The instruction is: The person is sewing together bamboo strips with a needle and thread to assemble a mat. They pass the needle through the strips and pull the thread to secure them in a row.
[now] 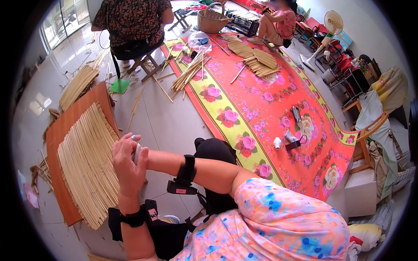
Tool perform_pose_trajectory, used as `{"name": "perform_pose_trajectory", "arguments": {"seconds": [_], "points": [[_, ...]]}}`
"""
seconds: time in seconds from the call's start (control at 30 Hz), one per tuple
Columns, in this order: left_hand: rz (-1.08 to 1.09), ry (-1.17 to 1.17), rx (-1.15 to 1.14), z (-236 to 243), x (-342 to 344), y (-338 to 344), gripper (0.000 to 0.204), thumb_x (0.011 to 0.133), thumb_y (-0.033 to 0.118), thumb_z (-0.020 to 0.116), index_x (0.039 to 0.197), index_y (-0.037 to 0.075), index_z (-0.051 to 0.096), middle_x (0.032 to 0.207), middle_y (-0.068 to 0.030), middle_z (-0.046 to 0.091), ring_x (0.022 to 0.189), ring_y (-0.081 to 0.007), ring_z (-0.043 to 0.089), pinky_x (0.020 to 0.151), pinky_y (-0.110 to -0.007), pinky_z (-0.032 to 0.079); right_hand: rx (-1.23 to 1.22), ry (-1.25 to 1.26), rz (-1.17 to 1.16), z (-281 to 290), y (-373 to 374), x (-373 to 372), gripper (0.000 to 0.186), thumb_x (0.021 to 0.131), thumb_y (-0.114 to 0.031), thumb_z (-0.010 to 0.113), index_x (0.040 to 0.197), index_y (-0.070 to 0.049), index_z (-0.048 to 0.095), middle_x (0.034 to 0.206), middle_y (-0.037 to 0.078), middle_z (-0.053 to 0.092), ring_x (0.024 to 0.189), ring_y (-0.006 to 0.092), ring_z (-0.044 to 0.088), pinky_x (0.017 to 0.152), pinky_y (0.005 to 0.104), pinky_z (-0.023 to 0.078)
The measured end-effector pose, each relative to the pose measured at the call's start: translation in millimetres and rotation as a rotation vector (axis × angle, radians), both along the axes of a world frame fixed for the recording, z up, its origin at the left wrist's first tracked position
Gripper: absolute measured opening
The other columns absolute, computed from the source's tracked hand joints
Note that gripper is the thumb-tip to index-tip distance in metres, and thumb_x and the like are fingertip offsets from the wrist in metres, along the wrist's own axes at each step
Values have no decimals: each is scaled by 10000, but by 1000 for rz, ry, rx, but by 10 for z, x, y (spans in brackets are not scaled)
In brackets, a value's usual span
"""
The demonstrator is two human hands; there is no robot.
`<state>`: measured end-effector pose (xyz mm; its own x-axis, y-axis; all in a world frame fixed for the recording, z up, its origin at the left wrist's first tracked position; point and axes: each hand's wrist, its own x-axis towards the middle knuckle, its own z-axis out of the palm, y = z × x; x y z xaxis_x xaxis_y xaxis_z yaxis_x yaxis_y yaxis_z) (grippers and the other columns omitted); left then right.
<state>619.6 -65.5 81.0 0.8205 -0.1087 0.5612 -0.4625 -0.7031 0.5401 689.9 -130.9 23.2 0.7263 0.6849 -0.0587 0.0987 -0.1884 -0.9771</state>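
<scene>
My left hand (129, 162) and my right hand (134, 140) are closed together beside the right edge of a woven mat of pale strips (89, 161). A small pale object (137, 153) shows between them, too hidden to name. My left hand covers much of the right one, which has a ring on a finger. The mat lies on a brown wooden board (61, 178) at the left.
A red floral sheet (261, 113) bears loose sticks (191, 71), woven pieces (254, 61) and small tools (297, 115). Two people (130, 21) (285, 24) sit ahead. A fan (333, 22), chairs (363, 152) and bundled cloth line the right side.
</scene>
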Motion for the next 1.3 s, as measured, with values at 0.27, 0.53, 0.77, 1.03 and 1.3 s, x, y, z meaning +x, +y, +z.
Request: {"name": "perform_pose_trajectory", "arguments": {"seconds": [0.27, 0.53, 0.77, 1.03, 1.3], "points": [[62, 88, -447, -169, 112, 49, 203, 959, 190, 537, 890, 0, 555, 1072, -150, 662, 962, -235, 608, 904, -358, 456, 204, -183, -77, -18, -55, 24, 163, 824, -159, 646, 909, -24, 614, 775, 82, 651, 719, 222, 625, 662, 348, 501], [168, 286, -1347, -293, 271, 563, 294, 1036, 269, 399, 1115, 4, 499, 1096, -169, 641, 997, -236, 640, 900, -378, 524, -6, -360, -647, 395, -218, 43, 312, 807, -132, 635, 1087, -19, 556, 1042, 218, 597, 1000, 389, 571, 834, 426, 487], [318, 316, -1774, -167, 282, 832, 521, 1048, 375, 269, 1251, -71, 446, 1173, -216, 612, 1114, -318, 600, 992, -463, 492, 22, -346, -796, 443, -265, 83, 631, 760, -155, 686, 1313, -31, 409, 1323, 223, 411, 1225, 394, 435, 1033, 418, 384], [376, 105, -1710, -194, 253, 1079, 551, 1049, 379, 258, 1229, -81, 501, 1172, -206, 619, 1093, -294, 616, 957, -413, 520, 82, -144, -708, 167, -140, 245, 498, 781, -185, 662, 1229, -25, 513, 1085, 185, 597, 1016, 302, 591, 874, 395, 479], [-292, 284, -1255, -170, 163, 619, 329, 988, 345, 516, 1106, 38, 532, 1101, -160, 643, 970, -237, 655, 831, -370, 553, -249, -321, -14, 27, -7, -168, 269, 808, -193, 614, 1025, -36, 625, 883, 143, 683, 830, 290, 668, 747, 405, 526]]}}
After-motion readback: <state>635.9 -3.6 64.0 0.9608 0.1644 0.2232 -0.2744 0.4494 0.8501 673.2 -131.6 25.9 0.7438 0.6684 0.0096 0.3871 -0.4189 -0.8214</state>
